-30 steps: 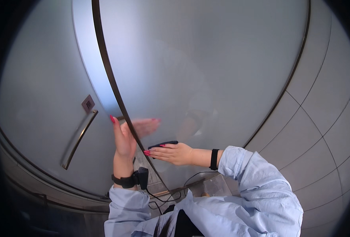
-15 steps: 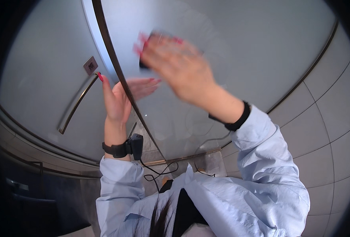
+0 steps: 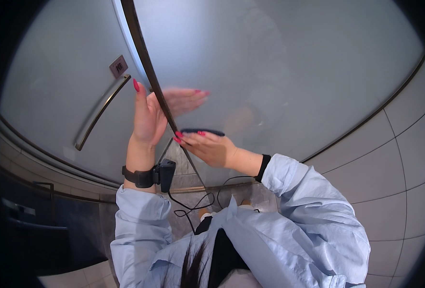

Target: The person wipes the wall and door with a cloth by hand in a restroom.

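My left hand (image 3: 150, 120) is at the dark edge strip (image 3: 145, 62) of a frosted glass door (image 3: 318, 62). Its thumb points up on the near side, and its straight fingers pass behind the strip, showing paler through the glass. My right hand (image 3: 212, 148) is low on the door beside that strip, fingers closed over a thin dark pad (image 3: 203, 131) held at the glass. Most of the pad is hidden by the hand, and I cannot tell its material. Black bands circle both wrists; the left one carries a black box (image 3: 165, 174).
On the left, another frosted panel (image 3: 54, 81) has a curved brass handle (image 3: 102, 113) and a small sign (image 3: 119, 66) above it. Black cables (image 3: 193, 210) hang in front of me. Grey tiles (image 3: 366, 153) cover the right wall. A dark cabinet (image 3: 44, 240) stands at lower left.
My right hand has come down and nearer to me with the pad, from high on the glass to low beside the edge strip. The left hand stays at the edge, shifted slightly with the view.
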Tool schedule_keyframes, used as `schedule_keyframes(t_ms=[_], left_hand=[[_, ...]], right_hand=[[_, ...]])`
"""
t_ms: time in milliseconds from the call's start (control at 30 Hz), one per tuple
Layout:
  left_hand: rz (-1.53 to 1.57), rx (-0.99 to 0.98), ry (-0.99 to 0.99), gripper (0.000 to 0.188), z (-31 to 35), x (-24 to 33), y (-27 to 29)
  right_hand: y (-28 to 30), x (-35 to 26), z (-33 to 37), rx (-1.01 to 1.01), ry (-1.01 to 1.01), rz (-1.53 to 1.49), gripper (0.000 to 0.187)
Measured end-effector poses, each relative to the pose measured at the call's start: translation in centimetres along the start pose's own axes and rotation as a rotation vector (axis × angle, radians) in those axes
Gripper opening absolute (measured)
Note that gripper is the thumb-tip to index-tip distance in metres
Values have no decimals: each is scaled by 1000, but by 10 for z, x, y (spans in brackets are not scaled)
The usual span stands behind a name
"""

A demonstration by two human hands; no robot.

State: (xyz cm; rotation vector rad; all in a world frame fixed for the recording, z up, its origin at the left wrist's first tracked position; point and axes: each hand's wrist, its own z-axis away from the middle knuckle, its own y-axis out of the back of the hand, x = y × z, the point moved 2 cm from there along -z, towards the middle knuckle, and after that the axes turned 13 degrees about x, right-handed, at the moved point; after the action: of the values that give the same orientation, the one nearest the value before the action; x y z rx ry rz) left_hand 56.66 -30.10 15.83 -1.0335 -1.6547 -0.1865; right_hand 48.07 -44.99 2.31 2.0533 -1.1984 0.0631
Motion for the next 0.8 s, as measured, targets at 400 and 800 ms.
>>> schedule_keyframes(t_ms=[400, 800], left_hand=[[-159, 266, -90, 93, 4, -4, 1], [-149, 399, -107, 91, 11, 1, 16]], right_hand=[[-5, -2, 75, -452, 442, 60, 55], [188, 127, -105, 450, -166, 395, 49]])
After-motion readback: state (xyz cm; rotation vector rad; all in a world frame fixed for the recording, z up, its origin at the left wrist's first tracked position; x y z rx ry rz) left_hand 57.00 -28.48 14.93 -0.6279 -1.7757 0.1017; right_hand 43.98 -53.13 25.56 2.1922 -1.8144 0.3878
